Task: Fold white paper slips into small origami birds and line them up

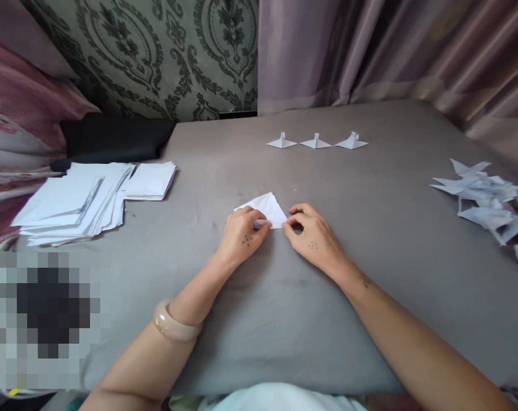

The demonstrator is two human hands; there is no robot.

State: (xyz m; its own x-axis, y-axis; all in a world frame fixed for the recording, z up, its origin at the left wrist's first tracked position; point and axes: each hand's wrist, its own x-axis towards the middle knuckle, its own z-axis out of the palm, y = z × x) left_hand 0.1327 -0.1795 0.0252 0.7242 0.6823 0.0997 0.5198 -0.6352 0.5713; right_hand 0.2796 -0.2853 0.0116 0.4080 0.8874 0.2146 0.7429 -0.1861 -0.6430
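Note:
A partly folded sheet of white paper lies on the grey cloth surface in front of me, with creases across it and a pointed top. My left hand covers its lower left part, thumb and fingers closed on the paper near the bottom edge. At the right corner, my right hand pinches the paper's tip between thumb and forefinger. The part of the paper under my left fingers is hidden.
Three folded paper birds stand in a row at the back. Stacked white paper sheets and a smaller paper stack lie left, near a black folded item. Folded paper pieces are heaped at right.

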